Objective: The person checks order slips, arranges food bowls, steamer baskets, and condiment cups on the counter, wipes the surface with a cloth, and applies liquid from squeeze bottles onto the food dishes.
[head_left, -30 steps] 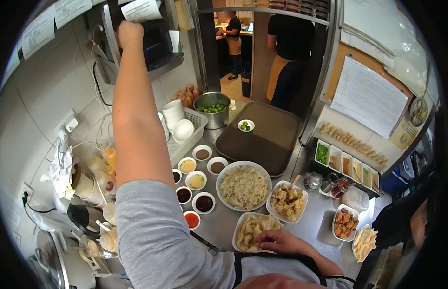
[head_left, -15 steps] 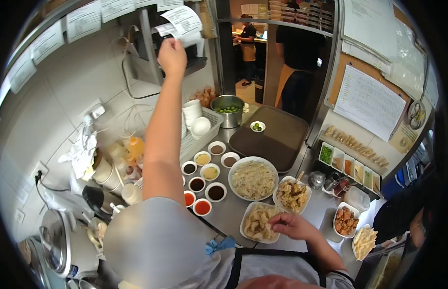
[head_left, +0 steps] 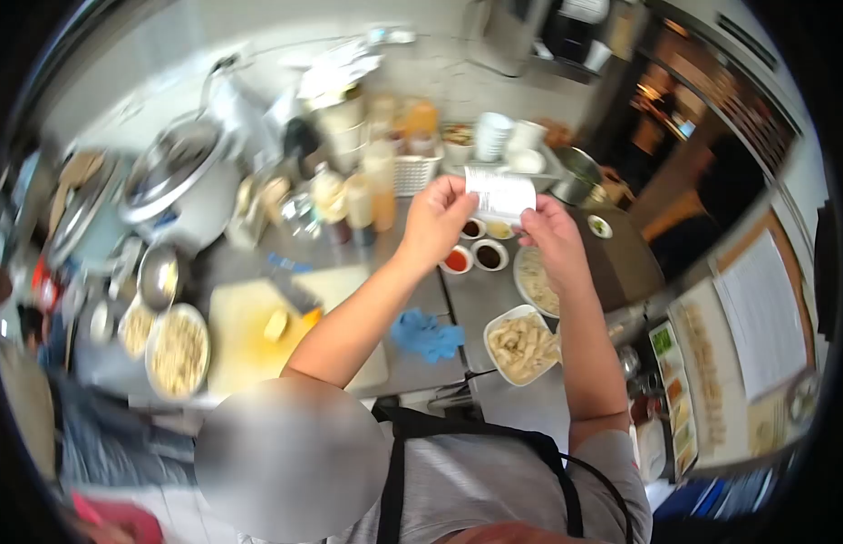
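A printed paper slip (head_left: 501, 196) is stretched between my two hands above the counter. My left hand (head_left: 440, 218) pinches its left edge, and the fingers of my right hand (head_left: 553, 234) close on its lower right corner. Below the slip are small bowls of dark sauce (head_left: 488, 256) and red sauce (head_left: 457, 260). Partly behind my right forearm is a bowl of rice (head_left: 534, 281). Closer to me stands a white bowl of pale folded pieces, perhaps dumplings (head_left: 521, 346).
To the left, a cutting board (head_left: 236, 358) carries a knife (head_left: 295, 295) and a yellow piece (head_left: 276, 325). A crumpled blue glove or cloth (head_left: 428, 334) lies beside it. Squeeze bottles (head_left: 379, 181), a large pot (head_left: 181, 195) and a brown tray (head_left: 616, 263) line the back.
My left hand has come down from the printer with the slip. My right hand has left the bowl of pale pieces and now grips the slip too. The view has swung left.
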`<state>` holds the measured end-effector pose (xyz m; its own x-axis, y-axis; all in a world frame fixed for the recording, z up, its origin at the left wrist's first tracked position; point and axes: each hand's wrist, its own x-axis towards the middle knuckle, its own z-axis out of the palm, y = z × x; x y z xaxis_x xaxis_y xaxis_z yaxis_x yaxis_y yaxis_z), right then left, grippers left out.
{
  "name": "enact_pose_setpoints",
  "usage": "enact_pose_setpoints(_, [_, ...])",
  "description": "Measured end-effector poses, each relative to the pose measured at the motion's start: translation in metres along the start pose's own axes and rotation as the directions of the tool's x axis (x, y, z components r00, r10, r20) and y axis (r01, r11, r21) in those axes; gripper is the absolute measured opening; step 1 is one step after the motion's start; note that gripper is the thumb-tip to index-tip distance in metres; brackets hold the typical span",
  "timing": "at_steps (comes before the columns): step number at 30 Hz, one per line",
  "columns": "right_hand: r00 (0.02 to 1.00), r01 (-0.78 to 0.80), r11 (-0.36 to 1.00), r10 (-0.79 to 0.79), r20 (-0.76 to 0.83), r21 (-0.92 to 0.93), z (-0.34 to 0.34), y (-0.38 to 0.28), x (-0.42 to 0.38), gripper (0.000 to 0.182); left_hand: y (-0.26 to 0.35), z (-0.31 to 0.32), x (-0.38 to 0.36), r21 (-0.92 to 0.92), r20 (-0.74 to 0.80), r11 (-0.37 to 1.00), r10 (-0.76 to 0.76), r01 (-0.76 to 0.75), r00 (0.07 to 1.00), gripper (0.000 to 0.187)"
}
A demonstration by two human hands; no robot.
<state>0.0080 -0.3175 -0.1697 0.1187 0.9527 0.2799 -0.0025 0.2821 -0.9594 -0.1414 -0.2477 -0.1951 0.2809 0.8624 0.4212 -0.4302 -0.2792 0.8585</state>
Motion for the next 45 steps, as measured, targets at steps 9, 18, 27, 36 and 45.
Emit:
enact_pose_setpoints(9, [0.805,-0.364,0.913,0.211,0.554,0.182,0.161,0.034,-0.060,0.018,0.037,-0.128,-0.172,-0.406,0.081,0.813,-0.422,0.417,0.903,0.081])
enact_pose_setpoints(18, [0.637,-0.311,0.950,0.219,0.739,-0.013,0.271,0.047,-0.090,0.035,0.125,-0.246,-0.214,-0.476,-0.317,0.874,-0.277,0.100,0.907,0.051])
enact_pose_setpoints(27, [0.753,0.612,0.527,-0.161,0.638,-0.589,0.318,0.041,0.040,0.049,0.156,-0.316,-0.257,-0.125,-0.698,0.986,-0.010,-0.108,0.716,0.044])
enact_pose_setpoints(36, [0.682,0.668,0.688,-0.718,-0.137,-0.282,0.287,-0.164,0.295,0.049,0.160,-0.340,-0.315,-0.046,-0.912,0.985,0.027,-0.167,0.408,0.040])
enact_pose_setpoints(45, [0.788,0.611,0.790,-0.613,-0.048,-0.050,0.261,-0.186,0.487,0.046,0.180,-0.308,-0.375,0.180,-0.975,0.970,0.198,-0.166,0.102,0.038])
